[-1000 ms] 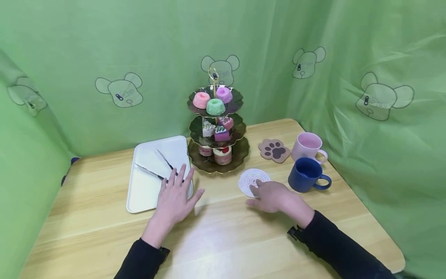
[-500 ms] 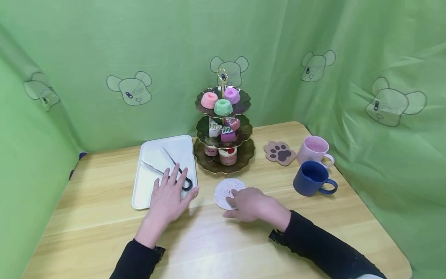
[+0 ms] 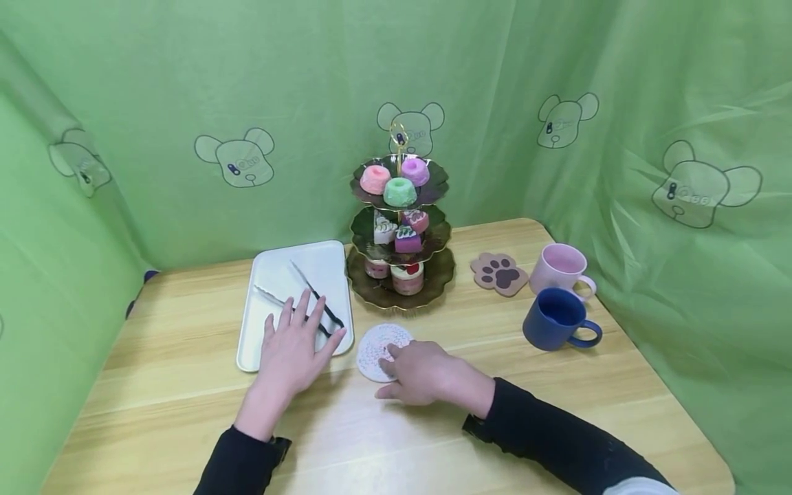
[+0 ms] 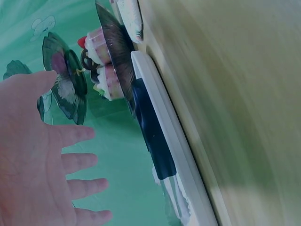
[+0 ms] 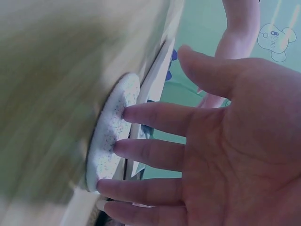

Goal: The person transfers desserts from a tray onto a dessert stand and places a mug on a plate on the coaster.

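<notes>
My right hand (image 3: 417,371) rests its fingertips on a round white speckled coaster (image 3: 377,352) that lies flat on the table. In the right wrist view the fingers (image 5: 155,156) are stretched out and the tips meet the top of the coaster (image 5: 113,136); the thumb stands away. My left hand (image 3: 293,354) is spread, palm down, over the near right part of a white tray (image 3: 247,344), holding nothing. Under its fingers lie metal tongs (image 3: 307,278) with black handles, partly hidden. In the left wrist view a black handle (image 4: 153,129) lies along the tray rim (image 4: 162,108).
Behind the coaster stands a three-tier dark stand (image 3: 371,292) bearing several small cakes. To the right are a paw-shaped coaster (image 3: 485,275), a pink mug (image 3: 559,261) and a blue mug (image 3: 551,330). Green curtains (image 3: 297,69) enclose the wooden table (image 3: 557,399).
My right hand has slid the round coaster leftward across the table, nearer the tray. The left hand stays spread over the tray, drawn slightly back. The head view has shifted a little.
</notes>
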Demonstrator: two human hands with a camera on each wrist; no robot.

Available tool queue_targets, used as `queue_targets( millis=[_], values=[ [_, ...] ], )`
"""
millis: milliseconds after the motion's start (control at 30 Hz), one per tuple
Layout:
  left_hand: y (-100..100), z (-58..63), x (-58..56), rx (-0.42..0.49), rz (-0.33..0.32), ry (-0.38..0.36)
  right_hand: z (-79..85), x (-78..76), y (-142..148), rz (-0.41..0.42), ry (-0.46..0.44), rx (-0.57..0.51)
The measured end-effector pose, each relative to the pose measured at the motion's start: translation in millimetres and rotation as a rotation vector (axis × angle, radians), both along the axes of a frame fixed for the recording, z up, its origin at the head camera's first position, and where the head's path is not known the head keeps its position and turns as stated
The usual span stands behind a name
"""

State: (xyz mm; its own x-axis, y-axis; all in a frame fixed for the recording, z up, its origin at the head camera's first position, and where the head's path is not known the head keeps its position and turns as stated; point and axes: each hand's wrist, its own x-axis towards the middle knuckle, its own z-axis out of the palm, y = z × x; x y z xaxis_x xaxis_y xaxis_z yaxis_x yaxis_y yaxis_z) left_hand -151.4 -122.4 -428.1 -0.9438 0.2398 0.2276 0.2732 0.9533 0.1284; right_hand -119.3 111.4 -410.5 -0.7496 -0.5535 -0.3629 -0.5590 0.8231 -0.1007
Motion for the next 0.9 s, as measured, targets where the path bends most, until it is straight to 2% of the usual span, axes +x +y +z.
queue_targets(
  millis=[133, 200, 300, 467, 567, 700, 800, 900],
  values=[
    [-2.0, 0.9, 0.9, 0.016, 0.01, -0.017, 0.8, 0.0, 7.0, 0.008, 0.006, -0.077],
    [-3.9, 1.4, 0.8, 0.023, 0.016, -0.022, 5.8, -2.9, 15.8, -0.019, 0.017, -0.108],
    [-7.4, 3.2, -0.9, 0.031, 0.024, -0.017, 18.1, -13.4, 36.5, -0.145, 0.038, -0.116],
    [-13.4, 7.2, -3.5, 0.036, 0.035, -0.006, 31.6, -44.7, 81.0, -0.368, 0.075, -0.012],
    [-16.4, 8.2, -2.8, 0.035, 0.04, -0.008, 26.9, -67.9, 100.1, -0.473, 0.048, 0.021],
    [-19.5, 9.1, -0.7, 0.036, 0.042, -0.009, 9.7, -97.5, 113.7, -0.594, -0.019, 0.021],
    [-20.7, 9.7, 1.4, 0.041, 0.044, -0.005, -3.0, -113.6, 120.1, -0.644, -0.056, 0.055],
    [-21.1, 9.8, 2.9, 0.043, 0.046, -0.002, -10.4, -121.1, 126.3, -0.662, -0.1, 0.089]
  ],
)
